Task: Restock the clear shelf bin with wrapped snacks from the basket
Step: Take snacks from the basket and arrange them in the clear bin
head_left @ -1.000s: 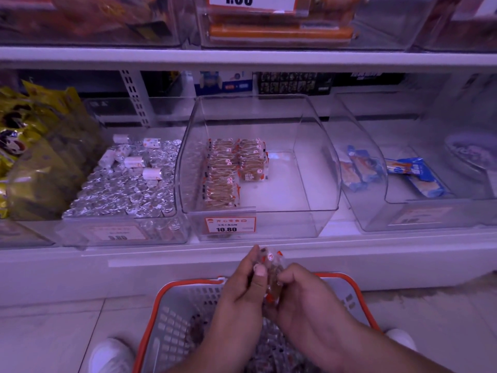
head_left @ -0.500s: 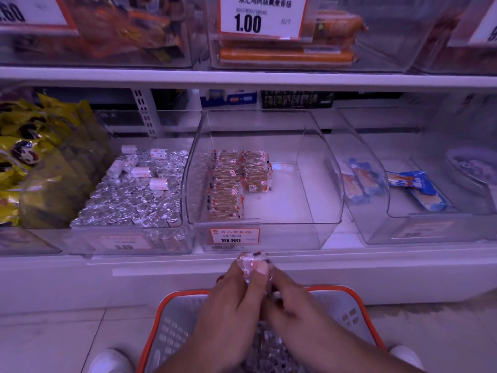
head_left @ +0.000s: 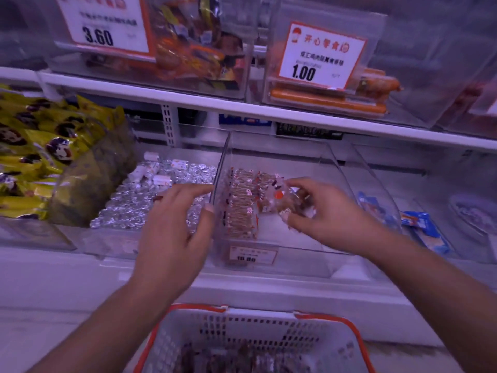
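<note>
Restocking in progress, judged to be at an early-to-middle stage. The clear shelf bin (head_left: 282,200) holds two short rows of wrapped snacks (head_left: 242,203) packed against its left wall; its right half is bare, and the red-rimmed basket (head_left: 258,337) on the floor below holds more wrapped pieces, so many placements remain. The right hand (head_left: 322,211) is inside the bin over the bare part, fingers pinched on a small bundle of wrapped snacks (head_left: 289,201) not yet set down. The left hand (head_left: 174,232) is empty, fingers spread, its fingertips at the bin's left wall. Neighbouring bins: foil-wrapped candies (head_left: 145,200) to the left, yellow packets (head_left: 40,157) beyond them, blue-wrapped bars (head_left: 419,224) to the right. On the upper shelf, sausages (head_left: 349,100) lie behind a 1.00 price card.
</note>
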A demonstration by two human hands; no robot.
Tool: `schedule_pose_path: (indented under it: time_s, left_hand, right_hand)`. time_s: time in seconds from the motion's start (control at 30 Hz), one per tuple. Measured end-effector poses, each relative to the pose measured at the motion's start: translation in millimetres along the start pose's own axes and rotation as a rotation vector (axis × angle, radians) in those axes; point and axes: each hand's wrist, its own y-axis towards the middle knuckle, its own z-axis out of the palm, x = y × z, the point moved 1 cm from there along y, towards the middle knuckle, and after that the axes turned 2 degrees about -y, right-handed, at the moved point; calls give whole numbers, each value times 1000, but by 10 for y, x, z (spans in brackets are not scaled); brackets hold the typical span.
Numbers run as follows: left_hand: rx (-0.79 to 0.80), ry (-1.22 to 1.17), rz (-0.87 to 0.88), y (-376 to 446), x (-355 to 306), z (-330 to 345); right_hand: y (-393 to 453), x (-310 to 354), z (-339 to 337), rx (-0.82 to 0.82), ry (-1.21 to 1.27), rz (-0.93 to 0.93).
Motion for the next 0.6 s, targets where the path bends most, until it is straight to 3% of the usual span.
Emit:
schedule_pose_path:
  time_s: [0.13, 0.23, 0.3, 0.47, 0.6]
  left_hand:
    - [113, 101, -108, 74, 181, 27]
    - [191, 113, -151, 75, 232, 77]
    - [205, 120, -161, 95, 250, 90]
    - [241, 135, -167, 103, 246, 130]
    - [252, 120, -201, 85, 248, 157]
  right_hand:
    - [570, -236, 291, 232, -441, -27]
    - [618, -389, 635, 392, -364, -63]
    - [615, -439, 749, 369, -311, -73]
    - [612, -475, 793, 236, -505, 41]
    - [620, -475, 825, 248, -368, 129]
